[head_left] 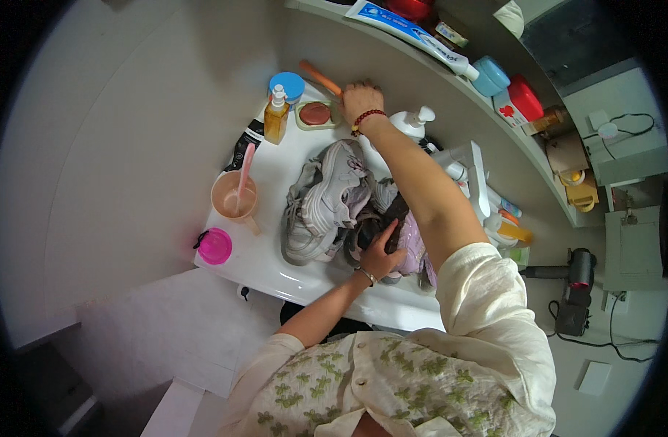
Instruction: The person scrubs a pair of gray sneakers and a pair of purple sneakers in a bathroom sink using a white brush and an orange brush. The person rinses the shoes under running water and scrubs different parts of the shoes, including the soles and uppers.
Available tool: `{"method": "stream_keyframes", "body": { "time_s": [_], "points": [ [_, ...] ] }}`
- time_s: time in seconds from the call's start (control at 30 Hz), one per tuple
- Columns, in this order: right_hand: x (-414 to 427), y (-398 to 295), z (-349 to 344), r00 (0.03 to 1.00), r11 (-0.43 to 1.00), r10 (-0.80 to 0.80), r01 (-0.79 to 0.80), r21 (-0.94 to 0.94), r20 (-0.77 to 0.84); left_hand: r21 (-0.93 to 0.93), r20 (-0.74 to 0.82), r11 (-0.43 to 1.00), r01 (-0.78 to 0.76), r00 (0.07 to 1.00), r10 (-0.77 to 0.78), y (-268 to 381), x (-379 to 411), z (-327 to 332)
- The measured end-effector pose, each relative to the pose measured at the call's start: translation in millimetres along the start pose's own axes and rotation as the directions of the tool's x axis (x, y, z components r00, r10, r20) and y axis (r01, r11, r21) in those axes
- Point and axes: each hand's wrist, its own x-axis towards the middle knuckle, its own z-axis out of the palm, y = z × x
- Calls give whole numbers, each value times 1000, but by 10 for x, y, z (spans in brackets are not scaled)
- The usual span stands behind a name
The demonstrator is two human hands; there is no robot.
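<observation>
My right hand (362,102) reaches to the far side of a white washbasin (274,164), closed around the end of an orange handle (320,78). Whatever lies beyond my fingers is hidden. Among the shoes, my left hand (380,258) rests with thumb and forefinger apart on a dark shoe opening and a lilac shoe (409,243); whether it grips them is unclear. Beside it, a pale grey sneaker (334,188) lies tilted over another grey sneaker (306,240). My right forearm covers part of the pile.
A soap dish (328,124) with brown soap, an amber pump bottle (276,123) and a blue-lidded jar (288,86) stand at the back left. Nearer are a peach cup (219,196) and pink container (215,247). Right are a faucet (479,180), shelf (438,71) and hair dryer (580,273).
</observation>
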Motion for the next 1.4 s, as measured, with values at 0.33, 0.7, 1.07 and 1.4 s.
{"method": "stream_keyframes", "body": {
  "time_s": [0.33,0.7,1.07,1.4],
  "points": [
    [-1327,39,-862,983,984,-2,34,172,-183,-25,83,1000,6,997,-4,83,1,-1],
    [-4712,816,-720,783,304,603,-404,863,154,-146,66,989,-19,997,29,4,88,210],
    [-4030,864,247,449,-800,534,-7,600,717,-127,132,991,46,991,-30,212,68,243],
    [-4336,1202,279,774,-294,369,-427,855,514,155,-177,959,238,962,-210,440,258,489]
  ]
}}
